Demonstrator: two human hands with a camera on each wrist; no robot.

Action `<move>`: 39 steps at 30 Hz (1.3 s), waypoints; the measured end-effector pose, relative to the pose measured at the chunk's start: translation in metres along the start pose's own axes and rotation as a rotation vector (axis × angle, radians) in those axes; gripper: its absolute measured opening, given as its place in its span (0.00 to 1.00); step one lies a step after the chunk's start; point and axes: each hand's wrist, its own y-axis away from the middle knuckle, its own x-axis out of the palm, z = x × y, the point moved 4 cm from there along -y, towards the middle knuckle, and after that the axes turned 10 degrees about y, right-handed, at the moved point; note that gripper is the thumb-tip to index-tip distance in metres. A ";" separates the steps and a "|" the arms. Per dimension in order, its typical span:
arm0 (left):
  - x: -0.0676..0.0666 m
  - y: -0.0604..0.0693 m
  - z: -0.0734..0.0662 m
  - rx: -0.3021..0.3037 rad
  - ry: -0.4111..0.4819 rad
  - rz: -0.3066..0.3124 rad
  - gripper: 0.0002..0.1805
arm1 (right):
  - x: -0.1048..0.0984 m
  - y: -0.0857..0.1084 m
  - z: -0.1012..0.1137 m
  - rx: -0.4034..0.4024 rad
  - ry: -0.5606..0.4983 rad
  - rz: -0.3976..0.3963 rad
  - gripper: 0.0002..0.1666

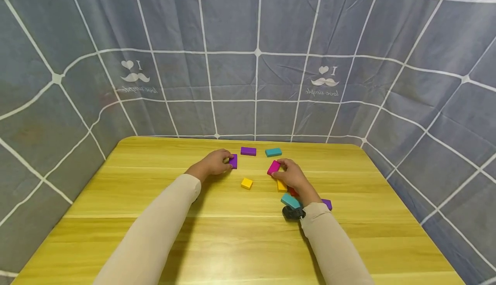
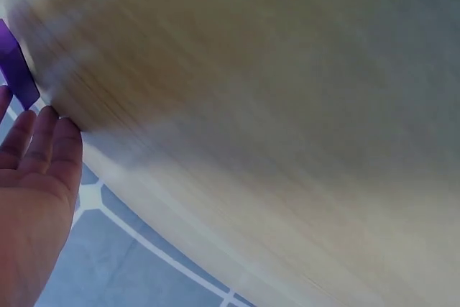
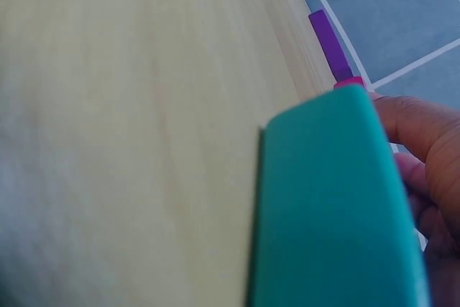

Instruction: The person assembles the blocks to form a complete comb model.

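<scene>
My left hand [image 1: 215, 162] pinches a purple block [image 1: 233, 161] between thumb and fingers at the left of the blocks; in the left wrist view the purple block [image 2: 17, 70] shows at the fingertips of the left hand [image 2: 36, 185]. My right hand [image 1: 292, 176] holds a magenta block [image 1: 273, 168] by thumb and fingers, above a yellow block [image 1: 282, 186]. In the right wrist view a teal block [image 3: 334, 206] stands large in front of the right hand [image 3: 431, 156] and covers most of the magenta block [image 3: 349, 82].
Behind the hands lie another purple block [image 1: 248, 151] and a teal block [image 1: 273, 152]. A small yellow block [image 1: 246, 183] sits between the hands. Near my right wrist are a teal block [image 1: 290, 201], a red block [image 1: 293, 192] and a purple block [image 1: 327, 204]. Grey curtains surround the wooden table [image 1: 217, 242].
</scene>
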 end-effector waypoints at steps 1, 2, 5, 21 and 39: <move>-0.001 0.000 0.000 0.004 -0.008 0.003 0.24 | 0.000 0.000 0.000 0.000 -0.001 -0.001 0.33; -0.002 0.000 -0.001 0.009 -0.011 0.003 0.24 | 0.000 -0.001 0.000 0.001 -0.001 -0.003 0.33; -0.003 0.000 -0.002 0.007 -0.003 0.009 0.24 | -0.001 -0.001 0.000 0.006 0.002 -0.009 0.33; 0.000 0.003 0.010 -0.039 0.106 0.014 0.26 | 0.004 -0.004 0.001 -0.039 0.047 -0.012 0.33; -0.003 -0.003 0.023 -0.039 0.200 0.024 0.26 | -0.002 -0.004 0.028 -0.109 0.074 0.021 0.32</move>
